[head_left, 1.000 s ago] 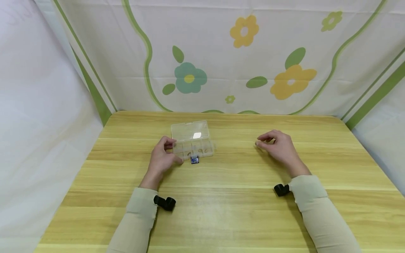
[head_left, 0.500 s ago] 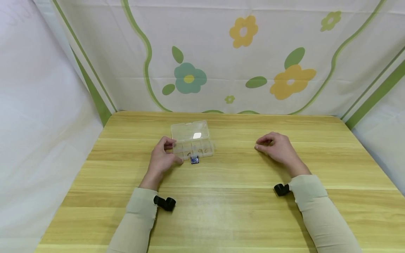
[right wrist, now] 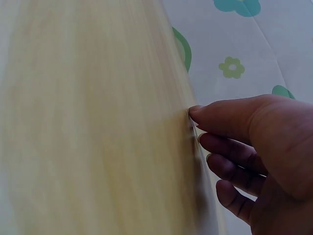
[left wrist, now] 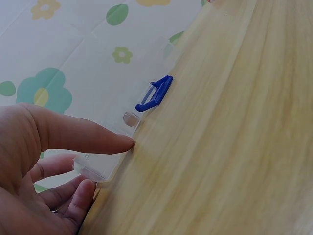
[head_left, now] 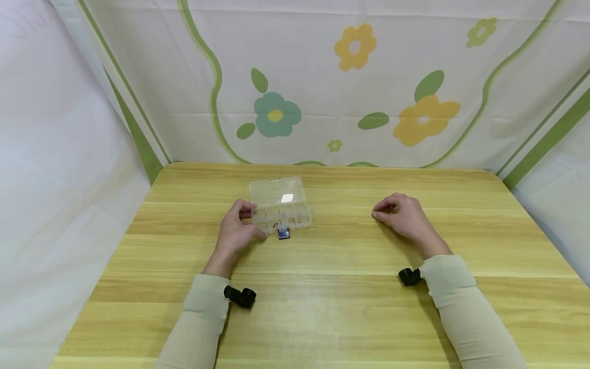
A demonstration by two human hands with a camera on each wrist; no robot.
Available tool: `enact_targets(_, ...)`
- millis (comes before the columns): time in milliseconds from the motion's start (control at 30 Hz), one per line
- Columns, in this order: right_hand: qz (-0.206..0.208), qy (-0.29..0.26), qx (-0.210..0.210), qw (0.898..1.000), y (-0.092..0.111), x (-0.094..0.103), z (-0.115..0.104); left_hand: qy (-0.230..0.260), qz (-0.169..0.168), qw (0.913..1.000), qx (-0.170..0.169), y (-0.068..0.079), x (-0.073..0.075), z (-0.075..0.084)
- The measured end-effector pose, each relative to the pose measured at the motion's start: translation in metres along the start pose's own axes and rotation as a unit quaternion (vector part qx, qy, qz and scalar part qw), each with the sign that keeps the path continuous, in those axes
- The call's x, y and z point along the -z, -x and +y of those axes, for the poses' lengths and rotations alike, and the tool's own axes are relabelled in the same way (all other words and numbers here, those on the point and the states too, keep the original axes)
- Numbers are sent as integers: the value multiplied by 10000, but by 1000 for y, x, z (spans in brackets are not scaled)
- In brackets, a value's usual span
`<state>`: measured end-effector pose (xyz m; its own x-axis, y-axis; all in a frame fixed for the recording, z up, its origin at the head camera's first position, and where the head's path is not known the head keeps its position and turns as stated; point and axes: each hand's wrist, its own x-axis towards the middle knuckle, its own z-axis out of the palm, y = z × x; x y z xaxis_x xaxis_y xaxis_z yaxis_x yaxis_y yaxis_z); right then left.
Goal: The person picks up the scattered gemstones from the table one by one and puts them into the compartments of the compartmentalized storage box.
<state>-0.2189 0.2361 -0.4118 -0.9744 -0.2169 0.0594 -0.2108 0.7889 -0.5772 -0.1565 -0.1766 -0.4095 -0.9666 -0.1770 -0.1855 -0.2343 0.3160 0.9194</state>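
Note:
A clear plastic compartment box (head_left: 274,211) sits on the table with its lid (head_left: 272,190) raised toward the back. Several small brownish pieces (head_left: 291,220) lie in its compartments. The blue latch (left wrist: 156,94) hangs off the front side. My left hand (head_left: 236,228) grips the box's left end, thumb at the front corner and fingers at the far side. To the right of the box, my right hand (head_left: 401,218) has thumb and index fingertips together, low over the table. Nothing shows between them; in the right wrist view, the other fingers (right wrist: 234,149) are curled.
The wood-grain table (head_left: 322,297) stretches in front of both hands. Behind it hangs a white curtain (head_left: 318,61) printed with flowers, and white cloth sides flank the table. A black wrist camera (head_left: 241,296) sits at the left sleeve, another black camera (head_left: 409,277) at the right.
My right thumb and index finger have closed together from a small gap, and that hand has dipped slightly. The left hand and the box have stayed still.

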Motion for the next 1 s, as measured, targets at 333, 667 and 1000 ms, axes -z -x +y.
enact_targets(333, 137, -253, 63, 9996, -8, -6, -11, 19, -4, 10000, 12, 0, 1, -1)
enact_targets(667, 326, -348, 317, 9984, -18, -18, -25, 13, 6, 10000, -4, -2, 0, -2)
enact_targets(1000, 399, -464, 475, 9970, -23, -25, -41, 18, 28, 10000, 1, -1, 0, -1)
